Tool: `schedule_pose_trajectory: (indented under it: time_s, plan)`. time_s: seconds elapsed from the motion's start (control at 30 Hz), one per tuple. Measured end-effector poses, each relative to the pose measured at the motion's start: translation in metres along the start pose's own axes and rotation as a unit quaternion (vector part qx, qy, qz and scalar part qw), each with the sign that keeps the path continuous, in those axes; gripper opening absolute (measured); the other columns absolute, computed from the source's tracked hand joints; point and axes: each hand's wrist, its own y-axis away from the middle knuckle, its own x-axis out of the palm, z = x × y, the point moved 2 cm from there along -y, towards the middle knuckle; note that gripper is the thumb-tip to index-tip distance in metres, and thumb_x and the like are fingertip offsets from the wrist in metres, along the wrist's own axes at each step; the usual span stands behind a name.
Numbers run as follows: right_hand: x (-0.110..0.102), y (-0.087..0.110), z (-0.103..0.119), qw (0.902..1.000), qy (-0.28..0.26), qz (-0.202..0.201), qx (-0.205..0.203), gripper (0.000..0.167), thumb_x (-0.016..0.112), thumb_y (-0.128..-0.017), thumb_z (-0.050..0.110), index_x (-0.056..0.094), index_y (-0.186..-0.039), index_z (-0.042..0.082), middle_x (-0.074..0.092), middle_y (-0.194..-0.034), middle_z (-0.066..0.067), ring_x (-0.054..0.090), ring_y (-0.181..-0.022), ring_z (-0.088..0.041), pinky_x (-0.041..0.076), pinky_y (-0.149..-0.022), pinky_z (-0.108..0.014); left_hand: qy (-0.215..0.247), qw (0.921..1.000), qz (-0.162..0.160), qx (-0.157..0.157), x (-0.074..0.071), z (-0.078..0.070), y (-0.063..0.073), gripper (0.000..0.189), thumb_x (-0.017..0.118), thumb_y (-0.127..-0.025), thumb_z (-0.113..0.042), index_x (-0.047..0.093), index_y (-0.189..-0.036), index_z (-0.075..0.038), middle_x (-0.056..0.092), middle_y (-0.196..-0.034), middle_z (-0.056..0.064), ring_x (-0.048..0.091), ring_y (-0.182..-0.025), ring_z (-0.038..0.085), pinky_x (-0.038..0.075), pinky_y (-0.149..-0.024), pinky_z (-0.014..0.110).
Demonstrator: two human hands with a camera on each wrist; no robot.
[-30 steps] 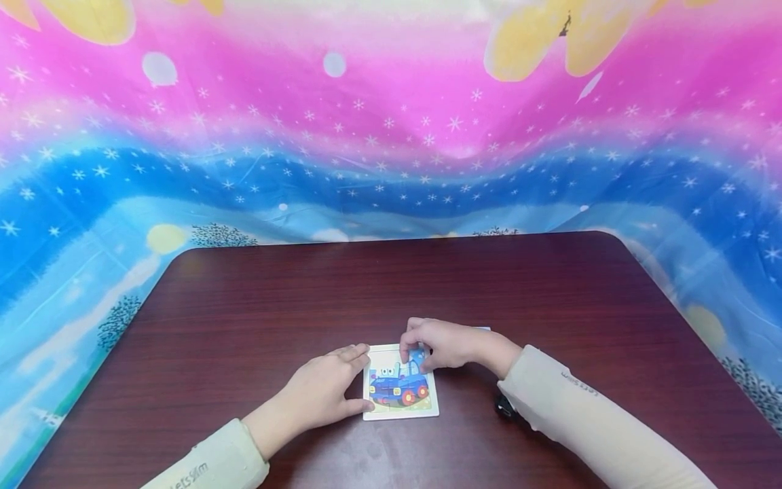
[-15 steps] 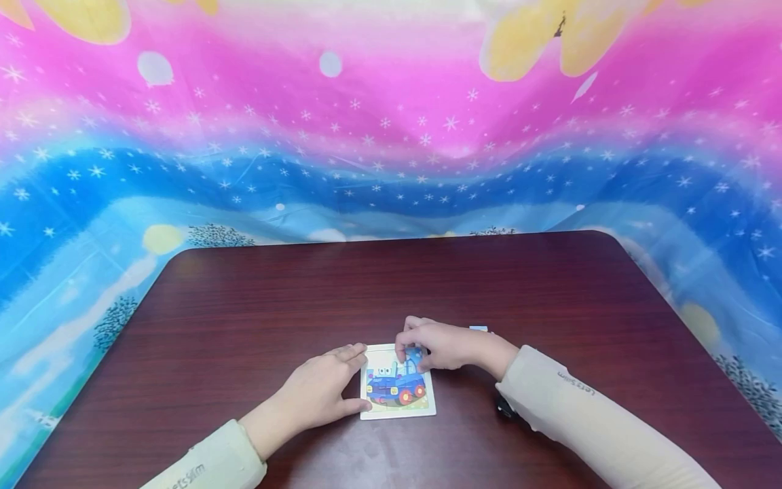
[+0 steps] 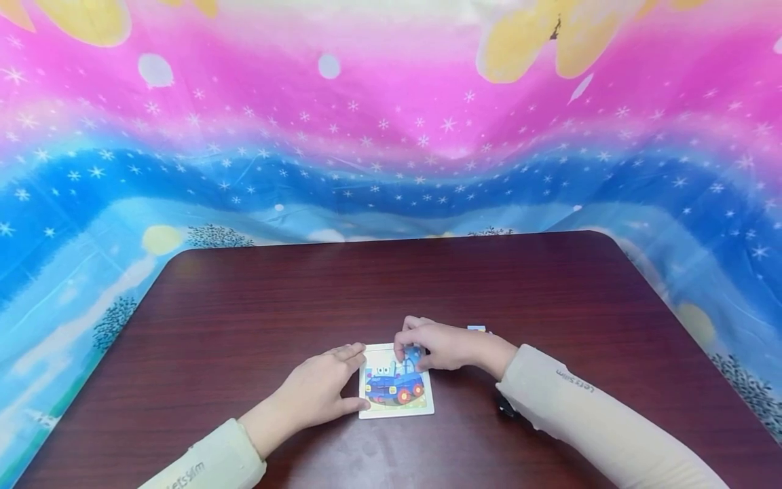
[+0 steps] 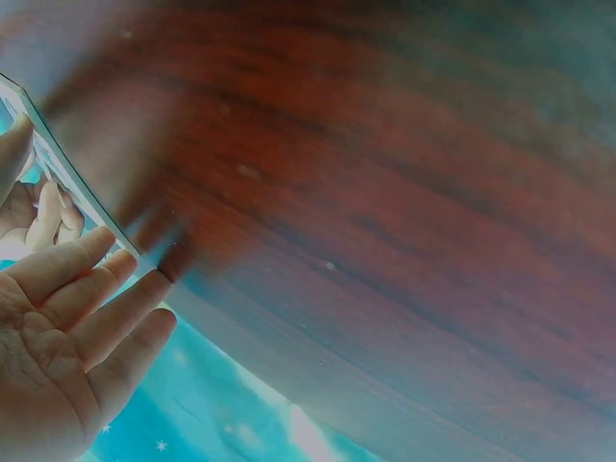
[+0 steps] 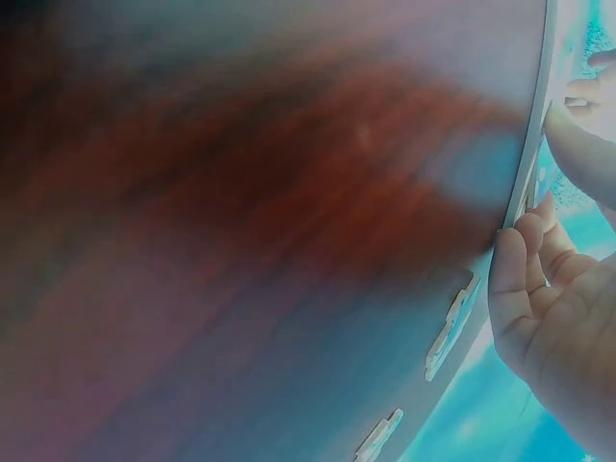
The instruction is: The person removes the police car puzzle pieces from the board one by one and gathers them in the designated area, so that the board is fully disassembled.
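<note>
Bending over the upper right part of a picture puzzle (image 3: 396, 392), the right hand (image 3: 442, 343) has its thumb and forefinger set a little apart, with some blue picture showing between them; whether they pinch a piece or only touch it, I cannot tell. Across from it, the left hand (image 3: 320, 382) grips nothing: its fingers lie fairly straight at the top left corner, the thumb spread wide toward the bottom left one, both touching the white border. The puzzle lies flat between the hands, its blue truck facing up.

Over the last second hardly anything has changed. Puzzle and hands have slipped slightly left in the head view, but so has the background, so the head probably turned. The work seems to be staying at that one corner, perhaps over a piece that wants careful fitting.

Beyond the right wrist, loose pieces (image 5: 452, 329) lie on the table (image 3: 305, 292), apart from the puzzle. Behind everything hangs a pink and blue cloth (image 3: 366, 136).
</note>
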Motion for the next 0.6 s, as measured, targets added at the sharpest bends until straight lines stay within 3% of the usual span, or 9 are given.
schedule_pose_trajectory:
  time_s: [0.37,0.6]
  plan:
    - [-0.0023,0.0002,0.0004,0.9998,-0.018,0.003,-0.001,0.027,0.075,-0.086,0.006,0.062,-0.102,0.023,0.053,-0.102,0.004,0.053,-0.089,-0.013,0.050,-0.078,-0.022,0.006,1.0000,0.003,0.003,0.0006,0.0005,0.0010,0.070,0.078,-0.079,-0.050,0.065,-0.127,-0.001,0.061,-0.139,0.013,0.062,-0.125,0.028,0.054,-0.100,0.042]
    - [-0.0083,-0.0021,-0.0029,0.9979,-0.062,-0.018,-0.003,0.024,0.069,-0.090,0.001,0.061,-0.108,0.014,0.058,-0.094,0.000,0.051,-0.079,-0.012,0.048,-0.071,-0.024,0.003,1.0000,0.002,0.000,0.0005,0.0020,0.0012,0.070,0.078,-0.079,-0.051,0.064,-0.128,-0.002,0.061,-0.140,0.011,0.061,-0.126,0.027,0.054,-0.099,0.042]
